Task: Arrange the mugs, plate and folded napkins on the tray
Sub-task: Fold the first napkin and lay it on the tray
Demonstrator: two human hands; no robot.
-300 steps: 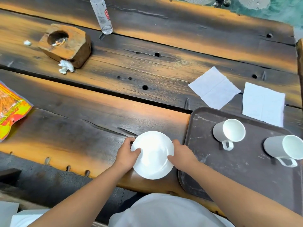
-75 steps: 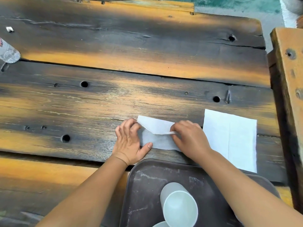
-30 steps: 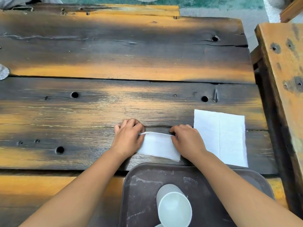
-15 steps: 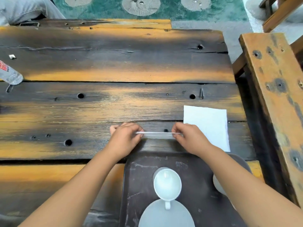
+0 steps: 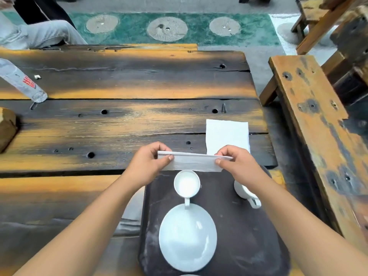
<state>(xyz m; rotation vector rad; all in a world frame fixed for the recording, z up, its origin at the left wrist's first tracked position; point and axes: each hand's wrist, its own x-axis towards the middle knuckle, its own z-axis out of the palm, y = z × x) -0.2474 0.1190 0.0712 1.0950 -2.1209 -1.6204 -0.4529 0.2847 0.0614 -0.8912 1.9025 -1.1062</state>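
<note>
A folded white napkin (image 5: 194,162) hangs in the air above the far edge of the dark tray (image 5: 245,236). My left hand (image 5: 148,162) pinches its left end and my right hand (image 5: 237,162) pinches its right end. On the tray stand a white mug (image 5: 186,184), handle toward me, and a second white mug (image 5: 245,193) partly hidden by my right wrist. A white plate (image 5: 187,238) lies on the tray, nearer me than the mugs. A second, flat napkin (image 5: 227,134) lies on the table beyond my right hand.
A plastic bottle (image 5: 22,83) stands at the far left of the plank table (image 5: 119,124), with a wooden block (image 5: 7,126) at the left edge. A wooden bench (image 5: 318,136) runs along the right side. A seated person's leg (image 5: 35,34) shows at top left.
The napkin was folded flat on the table, then both hands lifted it off the wood and brought it toward the tray. The plate now lies on the tray.
</note>
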